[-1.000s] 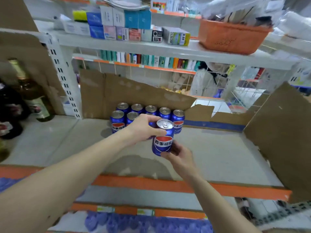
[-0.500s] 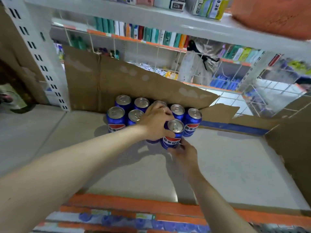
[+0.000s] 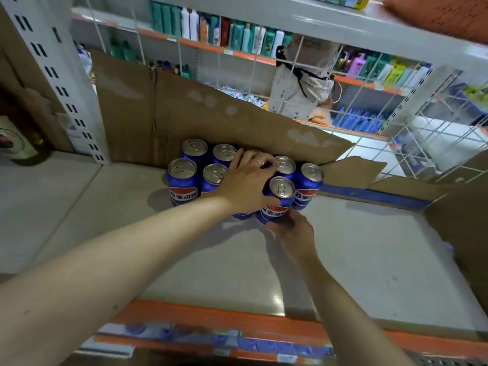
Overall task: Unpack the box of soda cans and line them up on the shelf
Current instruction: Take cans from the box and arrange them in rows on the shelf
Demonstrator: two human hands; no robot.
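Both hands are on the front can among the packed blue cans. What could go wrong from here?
1. The left hand lies across the tops of the back cans while it holds the front can; pulling away could knock a neighbour over.
2. The right hand has only a fingertip grip low on the front can, so it may tilt.
3. The leaning cardboard behind the cluster might fall forward onto it.
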